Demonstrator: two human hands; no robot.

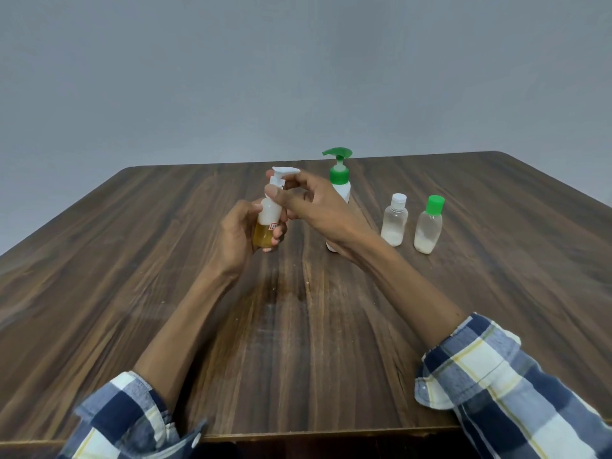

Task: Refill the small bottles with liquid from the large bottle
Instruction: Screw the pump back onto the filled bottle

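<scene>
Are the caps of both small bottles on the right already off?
No: the white cap and the green cap both sit on their small bottles.

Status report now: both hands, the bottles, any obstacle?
Left hand grips amber pump bottle; right hand pinches its white pump head. Two small bottles capped, standing right. No obstacle.

Wooden table [331, 342] bearing 3 bottles [394, 220].
</scene>
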